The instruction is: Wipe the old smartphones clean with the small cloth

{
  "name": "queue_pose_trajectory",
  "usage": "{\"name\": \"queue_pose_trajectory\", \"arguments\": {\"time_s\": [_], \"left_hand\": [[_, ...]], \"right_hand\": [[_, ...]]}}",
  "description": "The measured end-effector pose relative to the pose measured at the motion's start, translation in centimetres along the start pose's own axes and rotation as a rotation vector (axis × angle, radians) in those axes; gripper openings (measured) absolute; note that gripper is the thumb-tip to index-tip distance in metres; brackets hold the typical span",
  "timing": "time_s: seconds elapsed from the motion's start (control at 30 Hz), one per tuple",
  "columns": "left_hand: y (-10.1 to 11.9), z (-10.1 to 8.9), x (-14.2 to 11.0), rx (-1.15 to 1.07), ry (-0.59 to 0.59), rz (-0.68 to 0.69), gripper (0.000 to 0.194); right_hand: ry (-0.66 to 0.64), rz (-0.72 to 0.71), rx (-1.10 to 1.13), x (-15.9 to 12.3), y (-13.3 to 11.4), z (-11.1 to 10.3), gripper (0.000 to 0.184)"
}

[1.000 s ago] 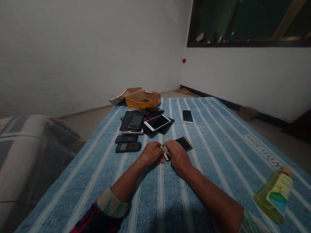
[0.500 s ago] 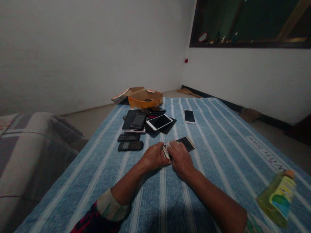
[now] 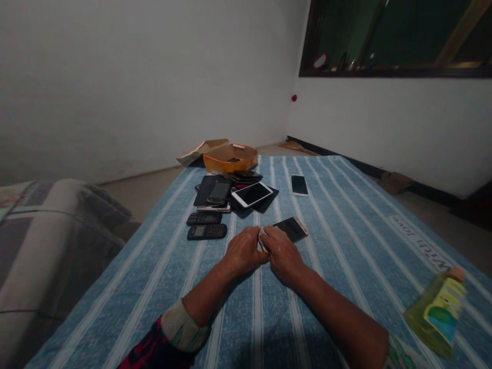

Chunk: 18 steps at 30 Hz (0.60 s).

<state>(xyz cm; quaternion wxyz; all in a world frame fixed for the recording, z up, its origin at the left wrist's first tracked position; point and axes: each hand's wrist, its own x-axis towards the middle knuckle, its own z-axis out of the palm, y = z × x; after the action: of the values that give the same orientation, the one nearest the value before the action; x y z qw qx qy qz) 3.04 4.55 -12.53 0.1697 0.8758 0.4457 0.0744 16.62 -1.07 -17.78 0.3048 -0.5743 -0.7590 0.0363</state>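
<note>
Together, both hands are drawn in close over the blue striped cloth [image 3: 346,256], gripping a small pale object [image 3: 262,239] between them. The left hand [image 3: 243,251] is curled around its near side, thumb reaching across at the bottom; the right hand [image 3: 283,253] has its fingers bent over the other side. Most of the object is hidden, so I cannot tell what it is.

Taking that grip as the dial's centre, a dark-screened phone [image 3: 292,229] lies at two o'clock, just beyond the right fingers and partly covered in view; whether they touch is unclear. Two keypad phones [image 3: 207,231] lie side by side at ten o'clock. A jumbled pile of dark devices [image 3: 220,191] sits near eleven, with a white phone [image 3: 251,194] tilted on its right edge. Farther off at eleven stands an open orange box [image 3: 230,164]. Another white phone [image 3: 299,185] lies at one o'clock, and a yellow-green bottle [image 3: 436,312] at four.
</note>
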Motion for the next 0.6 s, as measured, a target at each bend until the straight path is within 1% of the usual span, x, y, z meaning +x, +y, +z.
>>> {"name": "queue_pose_trajectory", "arguments": {"time_s": [0.17,0.27,0.33,0.47,0.53,0.6], "left_hand": [[-0.2,-0.1,0.1,-0.013,0.0,0.0,0.038],[-0.1,-0.3,0.1,-0.017,-0.007,-0.007,0.04],[0.1,-0.4,0.1,-0.018,-0.018,-0.014,0.041],[0.2,-0.5,0.1,-0.006,-0.033,-0.021,0.043],[0.1,-0.5,0.1,0.001,-0.028,-0.016,0.043],[0.0,-0.3,0.2,0.003,-0.016,-0.008,0.043]], "right_hand": [[0.03,-0.016,0.021,-0.8,-0.2,-0.1,0.04],[0.03,-0.008,0.004,-0.7,0.4,-0.4,0.039],[0.045,0.027,-0.016,-0.4,1.2,-0.7,0.038],[0.125,0.126,-0.064,-0.1,2.4,-0.9,0.039],[0.137,0.12,-0.065,-0.3,2.3,-0.6,0.037],[0.114,0.083,-0.056,-0.7,1.7,-0.4,0.037]]}}
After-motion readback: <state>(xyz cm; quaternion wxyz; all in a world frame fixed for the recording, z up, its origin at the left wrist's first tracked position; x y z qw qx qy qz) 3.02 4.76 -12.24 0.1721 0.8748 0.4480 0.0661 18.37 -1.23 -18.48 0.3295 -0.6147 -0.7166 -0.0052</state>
